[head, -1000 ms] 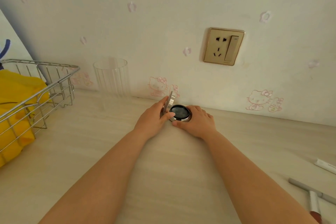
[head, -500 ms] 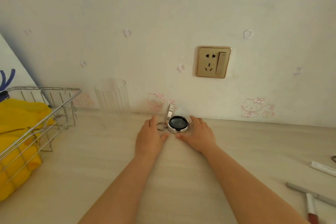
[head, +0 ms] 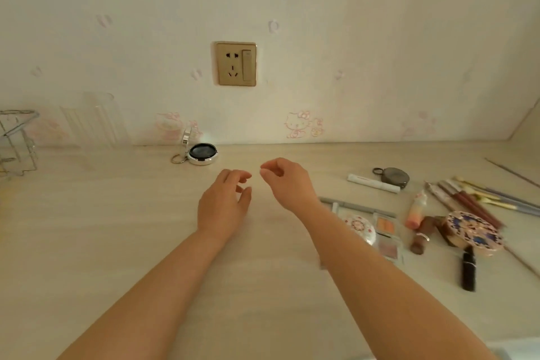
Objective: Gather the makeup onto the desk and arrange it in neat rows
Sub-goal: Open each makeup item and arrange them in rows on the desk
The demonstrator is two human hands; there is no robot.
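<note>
Round silver compact [head: 201,152] open, lid upright, far by wall; left hand [head: 223,204] and right hand [head: 287,184] near it, loosely curled, empty; scattered makeup pile [head: 423,219] right.

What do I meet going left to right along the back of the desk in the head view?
Wire basket → clear cup → open round compact → white tube → dark round case → brushes and pencils.
</note>
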